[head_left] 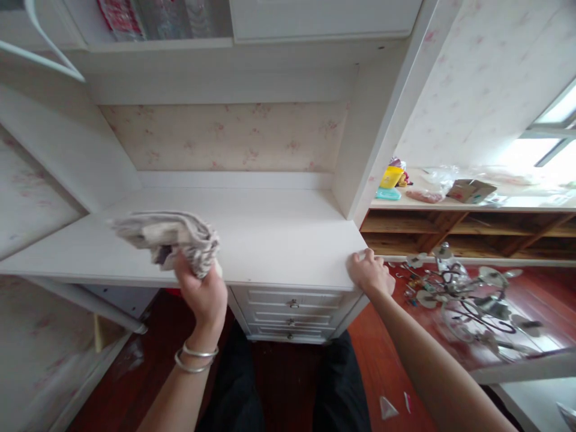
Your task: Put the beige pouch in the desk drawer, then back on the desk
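Where the lower middle of the frame shows dark trouser legs above a red-brown wooden floor (396,360), two bare forearms reaching upward. Left hand (202,294) lower centre-left, two thin silver bangles (195,354) on the wrist, fingers (189,270) curled tight and clamped on a crumpled grey-beige cloth (168,237). Cloth bunched above and left of the fingers, spilling toward the left, over the front part of the white desk (270,234); touching the surface or held just above it, cannot tell. Right hand (369,273) centre-right, fingers together and hooked over the desk's front right corner, thumb hidden, holding nothing else. Below the desk edge, between the two hands, a white drawer unit (292,312) with small metal knobs. At right on the floor, a fallen chandelier (468,294) of dark curled metal with pale glass shades. Further back at right, a wooden shelf (450,228) carrying a yellow cup (390,177), a teal lid just beside it, clear plastic bags and a brown cardboard box (470,191). Behind the desk, floral wallpaper (225,138). At the top, a white cupboard, with red packaging (120,18) upper left, its print too blurred to read. No legible writing elsewhere.
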The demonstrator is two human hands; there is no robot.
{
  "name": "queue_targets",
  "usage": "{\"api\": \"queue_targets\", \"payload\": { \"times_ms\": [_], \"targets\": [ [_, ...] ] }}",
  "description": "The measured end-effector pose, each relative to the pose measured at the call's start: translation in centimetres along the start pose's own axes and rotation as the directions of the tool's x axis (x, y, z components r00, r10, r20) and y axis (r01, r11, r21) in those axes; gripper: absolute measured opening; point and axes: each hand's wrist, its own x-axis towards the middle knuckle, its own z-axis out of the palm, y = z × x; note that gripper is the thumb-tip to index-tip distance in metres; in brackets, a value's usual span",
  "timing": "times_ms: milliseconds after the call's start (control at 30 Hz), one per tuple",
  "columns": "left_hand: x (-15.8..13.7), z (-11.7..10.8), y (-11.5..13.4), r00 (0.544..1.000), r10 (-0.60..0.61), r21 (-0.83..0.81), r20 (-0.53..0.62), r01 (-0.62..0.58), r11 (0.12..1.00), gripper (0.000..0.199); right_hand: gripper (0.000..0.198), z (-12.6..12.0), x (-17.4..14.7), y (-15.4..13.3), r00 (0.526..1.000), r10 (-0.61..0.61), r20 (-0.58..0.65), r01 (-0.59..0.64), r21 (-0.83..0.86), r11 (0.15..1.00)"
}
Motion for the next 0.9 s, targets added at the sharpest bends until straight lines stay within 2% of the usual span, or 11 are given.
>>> {"api": "queue_targets", "payload": {
  "times_ms": [33,67,100,167,200,233,333,467,733,833,900],
  "targets": [
    [0.1,1.1,-0.6,0.983,0.116,0.075,0.141,-0.128,0.989,0.046,0.061,0.0,0.0,0.0,1.000,-0.001,0.000,0.001,0.000,1.000],
    [0.0,2.2,-1.3,0.930,0.213,0.112,0.298,-0.256,0.960,0.047,0.061,0.0,0.0,0.0,1.000,-0.003,-0.001,0.003,0.000,1.000],
    [-0.3,3.3,-1.9,0.837,0.268,0.120,0.477,-0.364,0.924,0.051,0.061,0.0,0.0,0.0,1.000,-0.004,-0.002,0.004,0.000,1.000],
    [-1.3,5.1,-3.1,0.597,0.260,0.107,0.759,-0.508,0.855,0.058,0.060,-0.1,0.1,0.0,1.000,-0.003,0.000,0.003,0.000,1.000],
    [-1.9,5.8,-3.6,0.511,0.228,0.113,0.829,-0.552,0.826,0.059,0.060,0.0,0.1,0.0,1.000,-0.001,0.002,0.001,0.002,1.000],
    [-2.3,6.3,-3.9,0.463,0.196,0.130,0.865,-0.583,0.802,0.058,0.060,0.0,0.2,0.0,1.000,0.001,0.005,-0.001,0.003,1.000],
    [-2.7,7.2,-4.3,0.419,0.118,0.190,0.901,-0.622,0.760,0.059,0.060,0.0,0.3,0.0,1.000,-0.003,-0.002,0.003,0.003,1.000],
    [-1.2,7.7,-4.3,0.341,0.052,0.195,0.939,-0.647,0.737,0.066,0.060,0.0,0.2,0.0,1.000,-0.001,-0.009,0.001,0.003,1.000],
    [1.9,8.0,-6.2,0.358,0.008,0.260,0.934,-0.695,0.670,0.067,0.060,-0.3,0.0,-0.1,1.000,0.003,0.003,-0.003,0.007,1.000],
    [2.4,6.8,-6.3,0.347,0.068,0.219,0.936,-0.719,0.659,0.068,0.060,-0.3,0.0,-0.1,1.000,0.000,0.004,0.000,0.009,1.000],
    [2.8,5.4,-6.3,0.317,0.135,0.148,0.939,-0.724,0.673,0.068,0.061,-0.2,0.0,-0.1,1.000,-0.002,0.005,0.002,0.009,1.000]
  ]
}}
